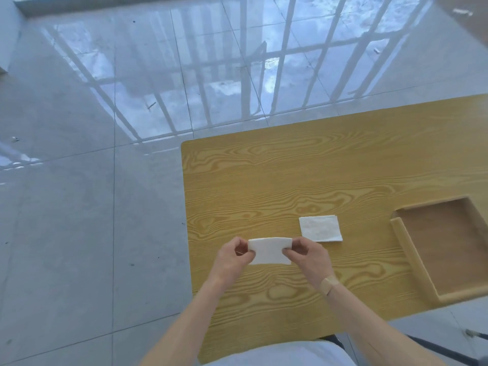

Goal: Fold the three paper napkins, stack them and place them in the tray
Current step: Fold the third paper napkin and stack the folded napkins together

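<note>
Napkin in hand (pixel 270 250): folded to a strip, held above the table's left edge.
Left hand (pixel 233 256): pinching its left end.
Right hand (pixel 307 253): pinching its right end.
Pile (pixel 320 229): folded, flat, mid-table (layer count unclear).
Tray (pixel 408 250): right edge, nothing in it.
Progress: folding seemingly mid-way; stacking and traying remain.

Counter (pixel 264 180) fills lower right of view, floor (pixel 92 180) to its left & beyond. Tray (pixel 412 249) sits on counter at right, near front edge. Folded napkin (pixel 320 229) lies flat on counter, left of tray, apart from it. Second napkin (pixel 270 250) is left of & nearer than the first, btwn left hand (pixel 233 253) & right hand (pixel 307 253), each pinching one end.
</note>
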A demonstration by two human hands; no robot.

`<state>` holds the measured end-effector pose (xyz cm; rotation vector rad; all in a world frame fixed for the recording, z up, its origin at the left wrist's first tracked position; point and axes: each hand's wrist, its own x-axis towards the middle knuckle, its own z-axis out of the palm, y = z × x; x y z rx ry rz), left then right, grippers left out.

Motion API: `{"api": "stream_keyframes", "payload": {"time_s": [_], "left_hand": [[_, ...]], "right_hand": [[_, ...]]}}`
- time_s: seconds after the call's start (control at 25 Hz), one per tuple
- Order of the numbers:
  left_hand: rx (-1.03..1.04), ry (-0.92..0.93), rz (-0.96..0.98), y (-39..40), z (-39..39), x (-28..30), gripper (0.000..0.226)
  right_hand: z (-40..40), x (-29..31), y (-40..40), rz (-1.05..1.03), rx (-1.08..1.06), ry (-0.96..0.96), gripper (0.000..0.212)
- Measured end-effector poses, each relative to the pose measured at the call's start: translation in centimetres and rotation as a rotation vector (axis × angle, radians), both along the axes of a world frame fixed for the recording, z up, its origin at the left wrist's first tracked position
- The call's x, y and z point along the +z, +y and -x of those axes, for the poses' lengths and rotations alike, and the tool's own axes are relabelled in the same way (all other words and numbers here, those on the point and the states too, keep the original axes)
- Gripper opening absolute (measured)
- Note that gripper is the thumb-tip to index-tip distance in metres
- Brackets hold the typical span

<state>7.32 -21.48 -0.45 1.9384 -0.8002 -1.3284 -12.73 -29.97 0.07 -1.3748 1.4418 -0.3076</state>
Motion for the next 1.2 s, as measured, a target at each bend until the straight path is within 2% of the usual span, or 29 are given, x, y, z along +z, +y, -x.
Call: {"api": "stream_keyframes", "payload": {"time_s": [0.44, 0.64, 0.84, 1.2], "left_hand": [[0.105, 0.096, -0.008, -4.8, 11.6, 2.8, 0.007], [0.134, 0.057, -0.044, -6.8, 15.3, 2.7, 0.006], [0.213, 0.061, -0.07, -7.4, 16.8, 2.8, 0.004], [0.256, 0.031, -0.135, -8.8, 14.7, 1.3, 0.004]], "right_hand": [[12.0, 1.7, -4.9, -0.005, -0.016, -0.052, 0.014], [16.0, 1.7, -7.7, -0.011, 0.043, -0.025, 0.014], [16.7, 1.2, -9.3, -0.081, 0.072, -0.053, 0.009], [14.2, -0.2, -10.9, -0.174, 0.027, -0.017, 0.005]]}}
